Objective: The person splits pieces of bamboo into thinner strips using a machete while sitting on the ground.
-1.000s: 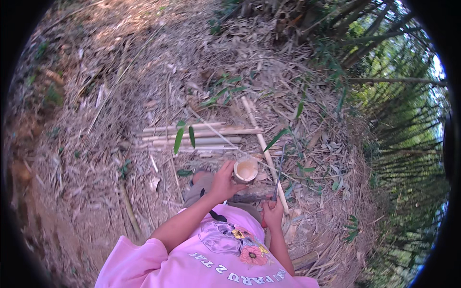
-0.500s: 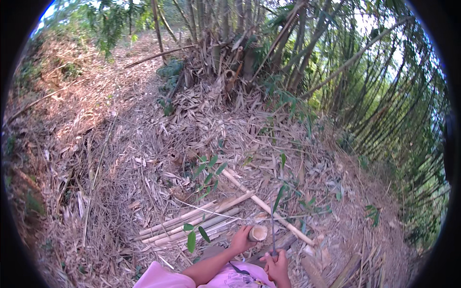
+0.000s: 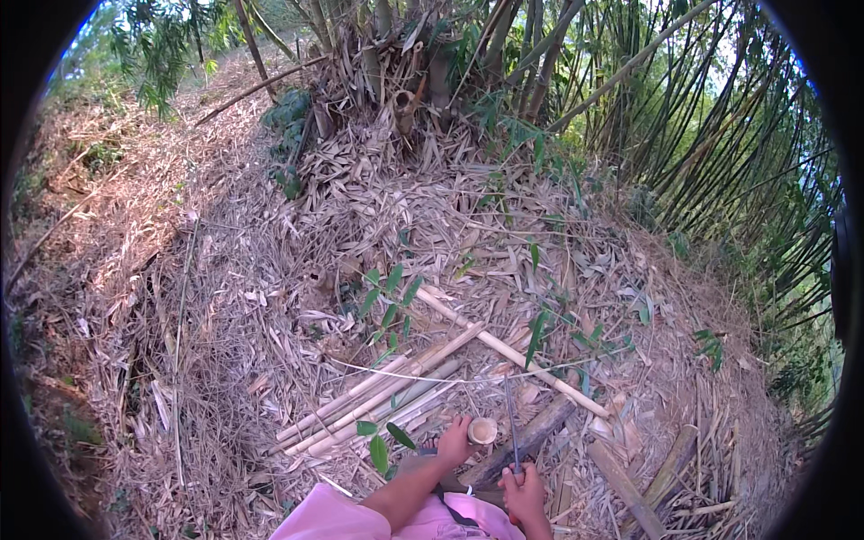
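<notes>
My left hand (image 3: 457,441) is wrapped round a short piece of bamboo (image 3: 482,431), its pale round cut end facing up. Close by on the right, my right hand (image 3: 524,493) grips the handle of a long, thin-bladed knife (image 3: 512,416), the dark blade pointing up and away from me. Blade and bamboo piece are a small distance apart. Under and beyond my hands lies a dark, thick log (image 3: 531,434) on the leaf litter. Most of the bamboo's side is hidden by my fingers.
Split bamboo lengths (image 3: 387,396) lie left of my hands, and a long pale pole (image 3: 513,351) slants beyond them. More old bamboo pieces (image 3: 666,481) lie at the right. A bamboo clump (image 3: 405,72) stands uphill. Thin leafy shoots (image 3: 389,301) rise from dry leaves.
My view has tipped downward, so the ground sits higher in the picture. The bamboo piece's cut end now faces up more, and the knife remains in my right hand.
</notes>
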The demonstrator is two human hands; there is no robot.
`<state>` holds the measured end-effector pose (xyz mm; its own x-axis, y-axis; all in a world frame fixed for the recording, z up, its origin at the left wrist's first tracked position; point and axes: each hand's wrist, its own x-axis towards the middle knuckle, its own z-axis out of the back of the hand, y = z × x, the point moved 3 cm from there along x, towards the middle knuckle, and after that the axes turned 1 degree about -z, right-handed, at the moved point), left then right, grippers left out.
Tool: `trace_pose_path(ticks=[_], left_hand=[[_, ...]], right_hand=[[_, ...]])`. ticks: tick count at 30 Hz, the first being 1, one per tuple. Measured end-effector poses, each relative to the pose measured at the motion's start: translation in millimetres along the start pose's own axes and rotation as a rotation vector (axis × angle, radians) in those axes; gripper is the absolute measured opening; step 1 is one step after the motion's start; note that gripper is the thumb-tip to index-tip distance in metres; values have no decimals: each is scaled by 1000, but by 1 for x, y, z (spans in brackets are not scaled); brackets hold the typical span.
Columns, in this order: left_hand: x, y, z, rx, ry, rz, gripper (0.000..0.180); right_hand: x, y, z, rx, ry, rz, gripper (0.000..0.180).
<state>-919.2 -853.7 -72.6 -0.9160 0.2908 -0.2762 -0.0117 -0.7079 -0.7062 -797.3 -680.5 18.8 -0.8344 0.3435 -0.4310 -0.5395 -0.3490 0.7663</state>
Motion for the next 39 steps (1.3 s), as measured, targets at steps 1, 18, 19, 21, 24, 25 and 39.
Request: trace_pose_path(ticks=[1,18,19,21,24,25,39], left_hand=[[9,10,-11,59,25,65,83],[48,-6,-8,27,-24,-92,76],[47,-8,-7,2,-24,-134,77],[49,4,-9,8,29,-155,81],[50,5,-4,-51,91,-117,82],[51,3,-1,-82,109,-92,82],[50,46,12,-140,44,-176,81]], right_hand=[[11,-7,-6,-17,1,51,26],[33,65,-16,-198,-56,-3,36],[35,57,-21,-194,-83,3,37],[38,55,-26,-211,-52,-9,39],[36,55,-29,-214,-76,13,39],[36,55,-29,-211,-96,27,38],[41,59,-44,-231,23,44,33]])
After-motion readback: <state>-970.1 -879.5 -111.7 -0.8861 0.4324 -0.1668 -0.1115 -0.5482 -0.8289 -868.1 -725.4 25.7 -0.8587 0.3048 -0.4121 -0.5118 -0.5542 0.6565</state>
